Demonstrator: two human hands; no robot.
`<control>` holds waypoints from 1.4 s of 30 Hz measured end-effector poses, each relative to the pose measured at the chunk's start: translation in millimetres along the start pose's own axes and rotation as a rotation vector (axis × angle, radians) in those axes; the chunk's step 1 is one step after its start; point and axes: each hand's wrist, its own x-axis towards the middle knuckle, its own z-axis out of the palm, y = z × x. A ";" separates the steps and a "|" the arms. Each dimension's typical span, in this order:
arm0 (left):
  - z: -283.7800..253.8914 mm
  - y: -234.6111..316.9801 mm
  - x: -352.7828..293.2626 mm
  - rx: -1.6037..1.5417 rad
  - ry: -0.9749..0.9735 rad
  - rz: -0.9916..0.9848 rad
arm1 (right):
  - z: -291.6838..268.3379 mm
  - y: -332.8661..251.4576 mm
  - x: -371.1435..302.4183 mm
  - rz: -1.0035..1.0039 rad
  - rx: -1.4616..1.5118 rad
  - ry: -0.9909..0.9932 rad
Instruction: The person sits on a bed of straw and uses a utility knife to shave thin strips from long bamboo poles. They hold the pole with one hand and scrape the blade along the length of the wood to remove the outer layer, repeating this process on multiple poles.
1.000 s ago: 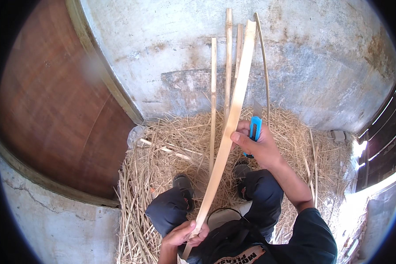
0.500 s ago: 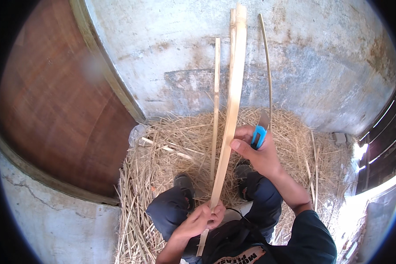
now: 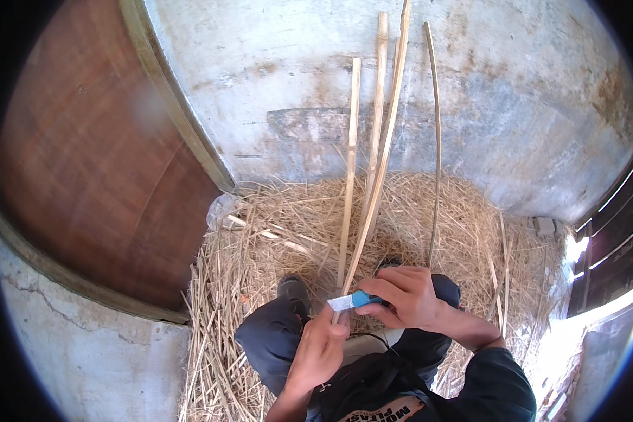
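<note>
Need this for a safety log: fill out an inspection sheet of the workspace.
Surface: dry tan straw underfoot.
Work items: long, narrow, pale bamboo-like strip; blue-handled, metal-bladed utility knife.
Clutter: loose pale wooden pieces lying on the straw at left.
Hands: left hand grips the strip; right hand grips the knife, its blade close to the left hand.
Cables: thin black loop low in the picture, cable or strap unclear.
Surroundings: stained grey wall, slender pale sticks apparently leaning there; brown wooden panel at left.

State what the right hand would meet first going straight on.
Probably the long, pale wooden strip in the left hand; the metal blade of the blue cutter overlaps it in view, depth unclear.
</note>
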 end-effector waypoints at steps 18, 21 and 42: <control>13.3 9.4 2.4 0.451 0.231 -0.075 | 5.9 -1.1 4.1 0.060 -0.067 0.004; 12.7 5.1 0.5 0.496 0.218 -0.106 | 5.2 3.3 5.5 0.069 -0.079 0.001; 9.7 -21.6 -48.4 0.614 0.123 -0.226 | -12.7 94.9 17.6 0.277 -0.222 0.196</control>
